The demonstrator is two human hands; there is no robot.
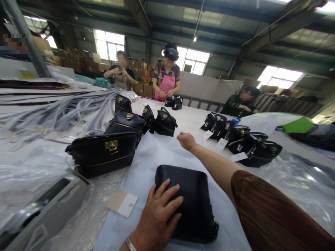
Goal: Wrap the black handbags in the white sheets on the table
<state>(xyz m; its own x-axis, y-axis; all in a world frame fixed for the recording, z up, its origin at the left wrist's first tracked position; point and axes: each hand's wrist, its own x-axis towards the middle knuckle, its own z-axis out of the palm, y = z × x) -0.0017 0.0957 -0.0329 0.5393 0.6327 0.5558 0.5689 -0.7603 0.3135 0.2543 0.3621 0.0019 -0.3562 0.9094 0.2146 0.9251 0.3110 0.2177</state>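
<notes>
A black handbag [192,195] lies flat on a white cloth [154,150] in front of me. My left hand [159,212] rests on the bag's left side, fingers stretched out and spread. Reaching forward, my right hand [186,140] is closed at the far right corner of the cloth, with the cloth's edge in its fingers. The fingertips are partly hidden. A white and tan tag [123,203] lies on the cloth to the left of the bag. Just beyond that, a larger black handbag [104,151] with a gold clasp stands upright.
Several black bags [166,120] stand farther back, and a row of tagged black bags [251,146] is at the right. A grey tape dispenser [52,209] sits front left among clear plastic. Wrapped straps [65,108] cover the left side. Co-workers [167,76] are across the table.
</notes>
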